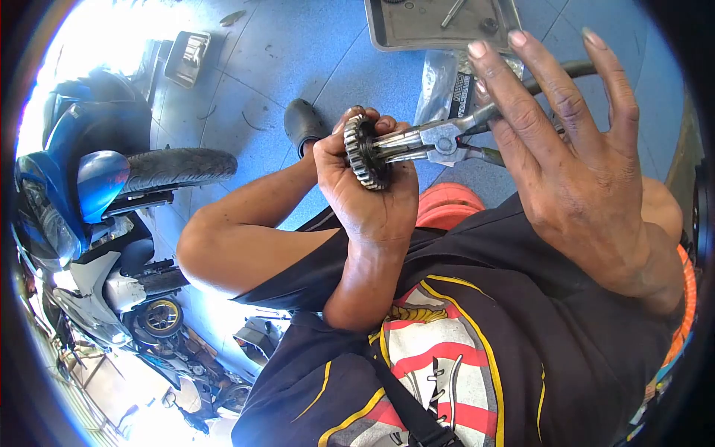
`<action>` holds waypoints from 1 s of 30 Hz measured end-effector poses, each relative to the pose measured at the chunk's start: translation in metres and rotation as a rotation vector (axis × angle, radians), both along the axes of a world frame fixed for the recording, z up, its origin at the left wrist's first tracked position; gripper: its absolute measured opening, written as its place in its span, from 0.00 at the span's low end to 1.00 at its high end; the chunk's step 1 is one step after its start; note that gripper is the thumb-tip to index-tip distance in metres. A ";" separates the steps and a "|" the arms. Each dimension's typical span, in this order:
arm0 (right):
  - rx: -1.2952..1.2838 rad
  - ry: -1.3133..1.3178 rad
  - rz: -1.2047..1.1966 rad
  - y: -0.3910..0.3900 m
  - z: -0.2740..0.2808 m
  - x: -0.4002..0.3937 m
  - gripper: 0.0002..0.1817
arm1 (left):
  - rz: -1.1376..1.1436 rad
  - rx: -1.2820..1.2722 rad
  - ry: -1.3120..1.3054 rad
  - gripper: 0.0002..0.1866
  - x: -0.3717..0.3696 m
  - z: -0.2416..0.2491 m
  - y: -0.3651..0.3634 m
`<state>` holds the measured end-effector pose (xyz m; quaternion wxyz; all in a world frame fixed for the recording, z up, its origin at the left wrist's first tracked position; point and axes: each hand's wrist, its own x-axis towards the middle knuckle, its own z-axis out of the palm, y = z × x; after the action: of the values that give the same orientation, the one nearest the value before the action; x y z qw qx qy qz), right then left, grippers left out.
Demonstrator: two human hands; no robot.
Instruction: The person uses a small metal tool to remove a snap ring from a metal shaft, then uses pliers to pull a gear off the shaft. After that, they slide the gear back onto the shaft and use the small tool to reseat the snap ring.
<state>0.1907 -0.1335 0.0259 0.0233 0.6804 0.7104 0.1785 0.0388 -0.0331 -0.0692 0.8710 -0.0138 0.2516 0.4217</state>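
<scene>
My left hand (372,201) is closed around a dark metal gear (359,153), its toothed rim facing sideways between thumb and fingers. The long jaws of a pair of pliers (441,141) reach into the middle of the gear, side by side and slightly apart. My right hand (573,164) lies over the dark handles, which pass behind its palm and fingers. Several of its fingers stretch out past the upper handle, while the thumb is hidden. The jaw tips are lost against the gear's hub.
A grey metal tray (424,33) with small parts lies ahead on the blue tiled floor, beside a clear plastic packet (436,86). A smaller tray (188,58) is farther left. Parked motorcycles (112,179) line the left side. A red round seat or tub (450,205) shows below my hands.
</scene>
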 end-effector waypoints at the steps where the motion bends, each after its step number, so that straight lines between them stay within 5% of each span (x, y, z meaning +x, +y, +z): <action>1: -0.008 -0.044 -0.011 0.002 0.001 0.000 0.13 | 0.021 -0.012 0.029 0.10 0.002 0.004 -0.001; 30: -0.037 -0.044 -0.003 0.001 -0.010 -0.008 0.11 | 0.048 0.001 -0.040 0.15 -0.004 -0.001 -0.006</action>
<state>0.1825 -0.1323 0.0160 0.0519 0.6769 0.7117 0.1804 0.0346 -0.0390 -0.0700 0.8654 -0.0279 0.2334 0.4425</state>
